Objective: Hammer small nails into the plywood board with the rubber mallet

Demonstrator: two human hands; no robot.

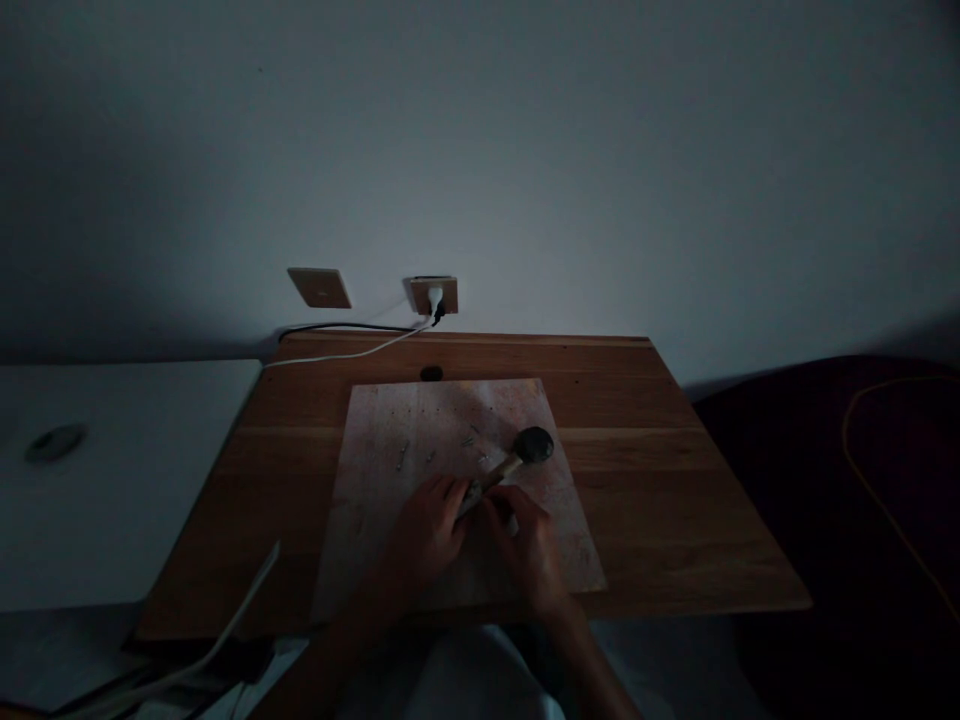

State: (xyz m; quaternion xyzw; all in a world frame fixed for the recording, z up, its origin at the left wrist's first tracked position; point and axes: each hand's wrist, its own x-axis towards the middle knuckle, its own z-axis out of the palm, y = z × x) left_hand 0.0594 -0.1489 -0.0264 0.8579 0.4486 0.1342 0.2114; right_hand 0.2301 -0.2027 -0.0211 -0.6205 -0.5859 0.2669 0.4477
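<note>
A pale wooden board (390, 540) lies on a brown wooden table (637, 500). Several small nails (431, 455) lie scattered on the board's far half. A hammer (525, 452) with a dark head and wooden handle rests across the board, its head to the right. My left hand (429, 530) is closed around the near end of the handle. My right hand (525, 545) sits right beside it on the board, fingers curled at the handle's end; what those fingers grip is too dark to make out.
A white surface (112, 470) adjoins the table on the left. Wall sockets (433, 294) with a white plug and cables (345, 345) sit behind the table. A dark seat with a yellow cord (862, 440) lies to the right. A white cable (225, 630) hangs at front left.
</note>
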